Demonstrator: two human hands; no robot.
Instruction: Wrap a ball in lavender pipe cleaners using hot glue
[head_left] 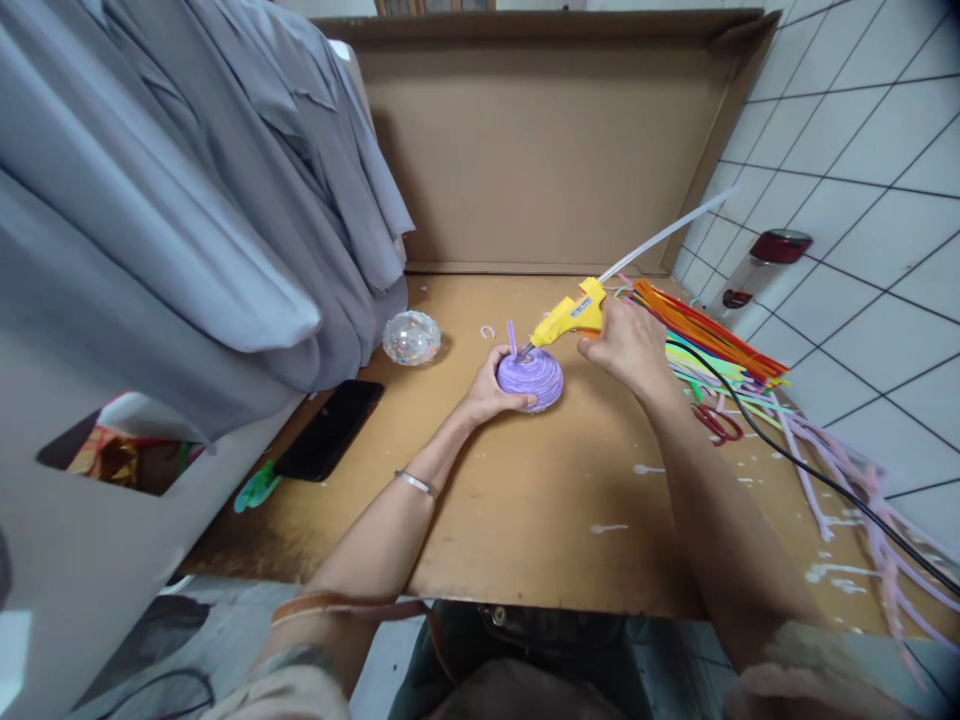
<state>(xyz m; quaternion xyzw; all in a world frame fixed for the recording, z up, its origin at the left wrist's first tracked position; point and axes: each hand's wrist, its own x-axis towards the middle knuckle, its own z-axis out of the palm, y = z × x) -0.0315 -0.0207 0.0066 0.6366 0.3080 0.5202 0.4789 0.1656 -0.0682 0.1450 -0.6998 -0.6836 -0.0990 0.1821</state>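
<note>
One purple coil-wrapped ball (536,382), sitting mid-table, between the two hands; left hand (491,388) cups its left side, fingers curved round it, thumb along the lower front, so grip holds the ball; one purple fuzzy stem end (511,337) sticks up from the ball's top; one yellow hot glue gun (566,318) above, nozzle pointing down-left at the ball's top, actual contact cannot be told; right hand (628,342) wrapped round the gun's handle, grip closed on it; one long translucent glue stick (664,236) runs out of the gun's back, up and right; one small pale pink curl (487,331) just beyond the ball.

Left of ball: one clear ball (412,338) with coloured specks; one black smartphone (330,430), lying flat, slanted; one green item (257,487) by its near end, type unclear.

Right: one heap of pipe cleaners (705,328), orange, red, yellow, green, purple, too many to count; one pair of red-handled scissors (718,425) near them, blades hidden; one red-lidded clear container (757,268) behind; one black cord (780,452) trailing to lower right; several white drips on the brown table (525,530).

One bracelet (413,482) on left wrist; one cardboard panel (547,150) at back; grey cloth (225,200) at left; white tiled wall (862,200) at right.
</note>
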